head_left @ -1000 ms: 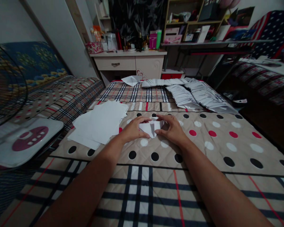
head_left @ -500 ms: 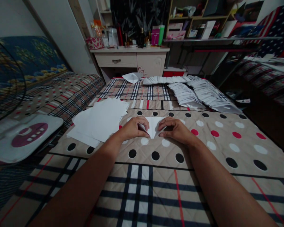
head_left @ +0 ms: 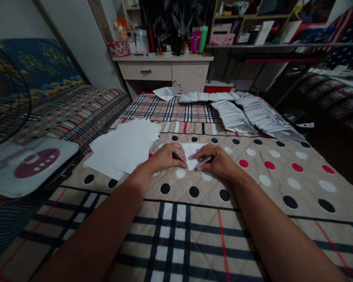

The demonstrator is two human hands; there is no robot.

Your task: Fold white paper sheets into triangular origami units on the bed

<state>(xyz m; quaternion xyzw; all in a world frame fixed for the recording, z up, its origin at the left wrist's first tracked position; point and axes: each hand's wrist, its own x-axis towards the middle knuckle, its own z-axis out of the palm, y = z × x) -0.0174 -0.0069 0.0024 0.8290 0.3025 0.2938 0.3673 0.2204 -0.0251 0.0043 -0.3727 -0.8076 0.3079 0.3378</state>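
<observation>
A small folded white paper [head_left: 191,153] lies on the quilted bedspread [head_left: 253,184], its point towards me. My left hand [head_left: 165,157] has its fingers curled on the paper's left flap. My right hand [head_left: 216,161] pinches the right flap, lifting its edge a little. Both hands rest on the spread, close together, with the paper between them.
A loose stack of white sheets [head_left: 123,147] lies left of my hands. Rows of folded papers [head_left: 247,113] fan out at the far right of the bed, one folded piece [head_left: 165,93] at the far edge. A fan base [head_left: 29,164] is at left, a dresser [head_left: 161,72] beyond.
The paper went from a flat triangle under both hands to having its two lower flaps pinched up. Both hands stayed in place on the paper.
</observation>
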